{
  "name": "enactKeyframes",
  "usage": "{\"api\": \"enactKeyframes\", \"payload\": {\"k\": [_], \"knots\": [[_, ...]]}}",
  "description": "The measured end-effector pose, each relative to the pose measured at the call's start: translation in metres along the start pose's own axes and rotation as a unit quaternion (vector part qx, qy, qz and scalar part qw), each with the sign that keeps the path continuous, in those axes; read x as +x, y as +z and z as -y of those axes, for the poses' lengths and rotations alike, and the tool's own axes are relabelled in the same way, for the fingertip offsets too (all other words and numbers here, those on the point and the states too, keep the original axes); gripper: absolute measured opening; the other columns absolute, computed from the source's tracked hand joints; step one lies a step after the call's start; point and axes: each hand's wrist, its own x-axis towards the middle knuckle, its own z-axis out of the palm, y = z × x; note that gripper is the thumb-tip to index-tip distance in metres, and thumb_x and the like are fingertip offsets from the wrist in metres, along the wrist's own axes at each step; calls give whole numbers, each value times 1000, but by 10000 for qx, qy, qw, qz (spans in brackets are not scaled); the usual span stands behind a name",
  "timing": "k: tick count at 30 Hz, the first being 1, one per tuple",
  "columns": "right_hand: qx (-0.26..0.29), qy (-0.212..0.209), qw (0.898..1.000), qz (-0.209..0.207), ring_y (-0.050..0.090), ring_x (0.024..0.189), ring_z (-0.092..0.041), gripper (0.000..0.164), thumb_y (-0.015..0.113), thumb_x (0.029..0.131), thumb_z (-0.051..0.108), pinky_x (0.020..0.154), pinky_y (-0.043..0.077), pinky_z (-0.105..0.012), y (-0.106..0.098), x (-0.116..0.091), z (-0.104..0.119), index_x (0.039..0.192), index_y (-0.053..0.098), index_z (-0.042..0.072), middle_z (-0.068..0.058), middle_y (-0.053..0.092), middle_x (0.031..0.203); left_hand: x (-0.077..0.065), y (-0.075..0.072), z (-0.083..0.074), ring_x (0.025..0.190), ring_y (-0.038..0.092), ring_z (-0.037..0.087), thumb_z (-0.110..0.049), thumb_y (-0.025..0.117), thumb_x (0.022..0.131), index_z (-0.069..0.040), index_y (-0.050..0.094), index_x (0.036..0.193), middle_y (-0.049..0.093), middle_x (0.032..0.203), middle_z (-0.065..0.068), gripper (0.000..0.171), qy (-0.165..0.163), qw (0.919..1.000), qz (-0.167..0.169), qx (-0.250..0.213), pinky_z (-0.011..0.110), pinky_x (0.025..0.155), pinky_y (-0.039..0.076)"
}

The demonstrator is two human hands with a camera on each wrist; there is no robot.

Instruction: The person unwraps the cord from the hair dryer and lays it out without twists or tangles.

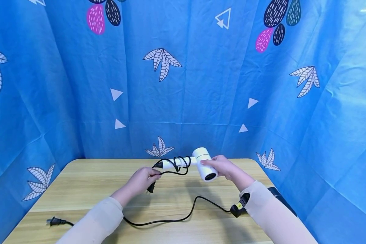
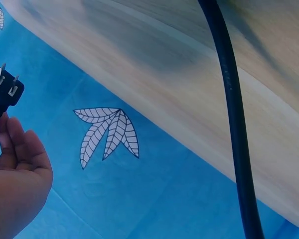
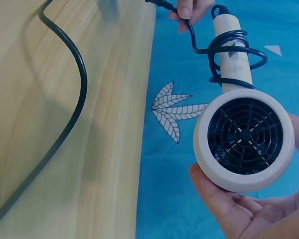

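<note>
In the head view, a person holds a white hair dryer [image 1: 200,153] in the air above the far part of the wooden counter [image 1: 88,189], its handle pointing to the person's left. The right hand [image 1: 224,166] grips the barrel, thumb on the near side, while the dark round end of the barrel tips down toward the person. The dryer's black cord [image 1: 187,165] is looped around the handle, and the left hand [image 1: 143,179] pinches a free stretch of it near the handle's tip, the plug [image 1: 151,187] hanging just below the fingers. On the counter, a long black lead [image 1: 164,222] curves from beside the left sleeve [image 1: 94,220] to a black connector with a yellow label [image 1: 238,209] next to the right sleeve [image 1: 268,210]. A second plug [image 1: 55,221] lies near the left edge, and a blue curtain [image 1: 201,84] (printed with leaves, triangles and drops) hangs behind everything.

In the left wrist view, the left hand pinches the cord right beneath the plug, whose two prongs point upward. A dark cable [image 2: 234,114] crosses the right side close to the camera; which one it is can't fairly be told from here.

In the right wrist view, the right hand cups the barrel from below and the side, with the round black grille [image 3: 245,135] facing the camera. Beyond it, the left hand's fingertips hold the cord beside the handle.
</note>
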Motion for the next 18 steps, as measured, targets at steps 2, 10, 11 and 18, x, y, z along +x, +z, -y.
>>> {"api": "enactKeyframes", "payload": {"k": [2, 10, 11, 18], "knots": [[-9, -4, 10000, -28, 67, 84, -23, 58, 71, 91, 41, 71, 59, -36, -1, 0, -1, 118, 60, -9, -16, 66, 100, -1, 0, -1, 102, 67, 21, -17, 69, 95, -13, 79, 106, 73, 105, 0, 15, -17, 10000, 13, 30, 44, 91, 53], [-30, -10, 9999, -108, 67, 83, -23, 57, 71, 90, 41, 73, 59, -37, 0, 3, -6, 116, 61, -9, -16, 67, 99, -5, -3, -8, 95, 66, 17, -17, 69, 96, -13, 78, 106, 71, 100, -3, 14, 30, 9998, 91, 152, 42, 87, 53], [-31, -13, 9999, -115, 67, 83, -23, 57, 71, 90, 41, 73, 59, -38, 0, 3, -6, 116, 61, -9, -16, 67, 99, -5, -3, -9, 96, 66, 18, -16, 69, 96, -13, 78, 105, 71, 101, -3, 14, 43, 9998, 91, 180, 43, 89, 53], [-15, -29, 9998, -191, 67, 84, -23, 56, 71, 91, 40, 72, 59, -37, 1, 4, -6, 116, 60, -10, -16, 67, 100, -6, -4, -16, 78, 55, 11, -16, 68, 96, -15, 71, 92, 61, 80, -10, 5, 156, 9976, 174, 648, 38, 77, 49]]}}
